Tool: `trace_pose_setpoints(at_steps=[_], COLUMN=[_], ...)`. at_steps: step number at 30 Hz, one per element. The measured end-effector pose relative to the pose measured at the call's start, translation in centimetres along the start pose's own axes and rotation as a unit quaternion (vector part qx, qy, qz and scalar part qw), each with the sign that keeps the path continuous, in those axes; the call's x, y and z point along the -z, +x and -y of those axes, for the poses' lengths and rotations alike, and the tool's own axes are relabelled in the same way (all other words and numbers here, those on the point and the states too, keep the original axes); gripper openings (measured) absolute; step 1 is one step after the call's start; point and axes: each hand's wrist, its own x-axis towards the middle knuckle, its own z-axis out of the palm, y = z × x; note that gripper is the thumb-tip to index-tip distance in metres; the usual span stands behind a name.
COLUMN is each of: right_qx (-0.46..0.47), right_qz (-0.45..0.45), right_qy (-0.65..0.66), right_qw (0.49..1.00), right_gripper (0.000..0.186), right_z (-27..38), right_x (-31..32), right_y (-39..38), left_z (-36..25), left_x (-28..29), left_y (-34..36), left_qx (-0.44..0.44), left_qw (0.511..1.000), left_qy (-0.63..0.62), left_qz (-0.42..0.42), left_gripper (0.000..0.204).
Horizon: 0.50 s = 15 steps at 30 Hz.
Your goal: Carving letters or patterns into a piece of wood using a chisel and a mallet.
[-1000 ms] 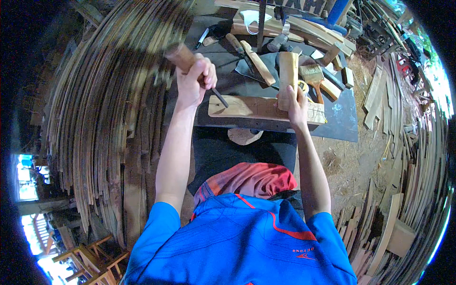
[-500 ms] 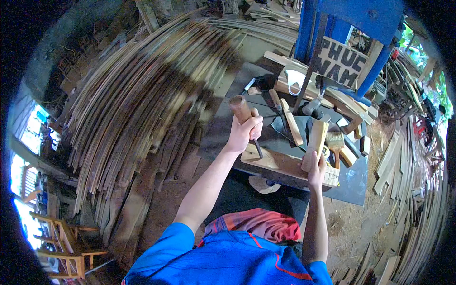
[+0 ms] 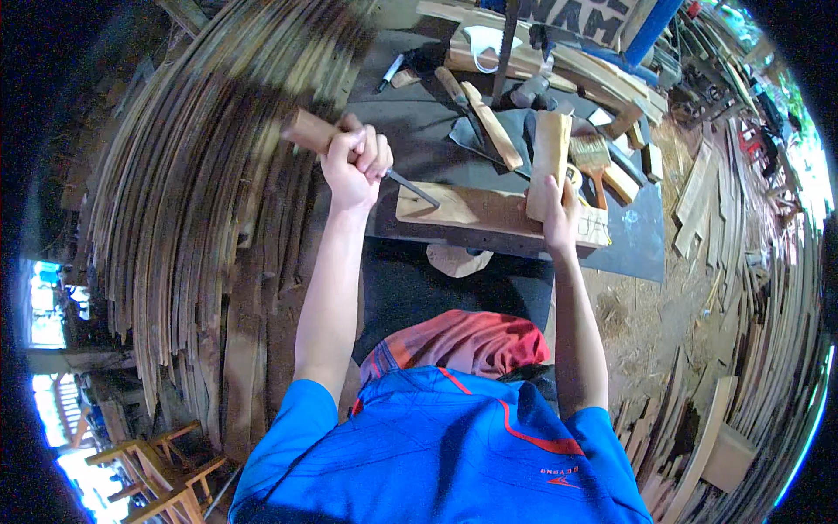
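Note:
My left hand (image 3: 356, 166) is closed around a wood-handled chisel (image 3: 307, 129). The tool leans well over to the left, its thin metal blade slanting down to the right so that the tip meets a wooden beam (image 3: 489, 208) near its left end. The beam lies across the near edge of a dark bench. Toward its right end, my right hand (image 3: 561, 214) grips a squared wooden block (image 3: 550, 162), held upright; whether the block's lower end touches the beam I cannot tell. A flat brush (image 3: 592, 155) lies just beyond that hand.
Beyond the beam lie wooden-handled tools (image 3: 491, 127), a white mask (image 3: 483, 44) and wood offcuts (image 3: 620, 183). A saw frame with a blue post (image 3: 655, 31) rises at the back. Long wood strips (image 3: 201, 175) are stacked on the left, more boards (image 3: 716, 196) on the right.
The chisel has tipped from near upright to a low leftward slant, my left hand swinging left with it. The bench appears higher in the picture. My right hand still holds the block.

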Motion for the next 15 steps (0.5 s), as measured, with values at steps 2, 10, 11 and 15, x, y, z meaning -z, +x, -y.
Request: trace_pose_setpoints(at_steps=[2, 10, 11, 15], right_qx=[-0.006, 0.034, 0.033, 0.024], right_qz=[0.009, 0.037, 0.035, 0.030], right_qy=[-0.005, -0.044, -0.045, -0.025], right_qw=[1.000, 0.998, 0.998, 0.999], right_gripper=[0.035, 0.034, 0.034, 0.034], right_z=[0.1, -0.8, -1.1, 0.3], right_x=[0.2, 0.7, 0.9, 0.2], right_y=[-0.2, 0.2, 0.2, -0.3], left_z=[0.1, 2.2, 2.3, 2.1], left_x=[-0.4, -1.8, -1.8, -1.6], left_y=[0.5, 2.8, 3.0, 3.1], left_qx=[0.016, 0.079, 0.080, 0.082], left_qw=[0.998, 0.982, 0.981, 0.986], left_qy=[-0.001, -0.031, -0.033, 0.024], left_qz=[0.058, 0.171, 0.172, 0.141], left_gripper=[0.025, 0.026, 0.026, 0.026])
